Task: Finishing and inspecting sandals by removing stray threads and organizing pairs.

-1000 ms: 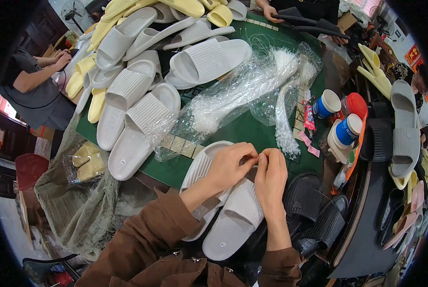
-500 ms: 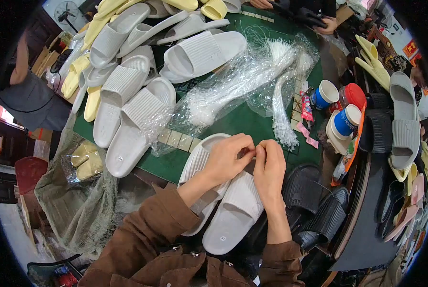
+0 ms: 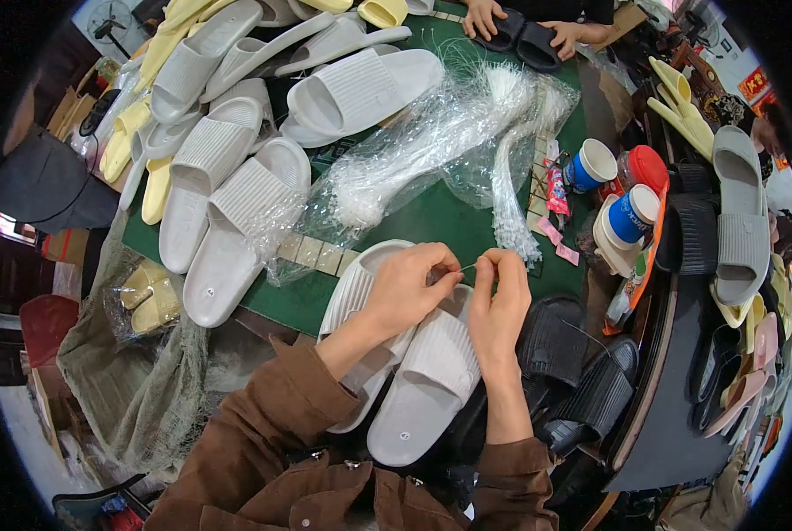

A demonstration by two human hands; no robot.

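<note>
Two pale grey slippers [image 3: 418, 372] lie side by side at the near edge of the green table [image 3: 431, 221], directly under your hands. Your left hand [image 3: 409, 288] and right hand [image 3: 500, 305] meet above them, fingertips pressed together, pinching a thin clear strand [image 3: 468, 265] between them. Bundles of clear plastic ties [image 3: 431, 146] lie beyond, and black slippers [image 3: 573, 372] sit just right.
</note>
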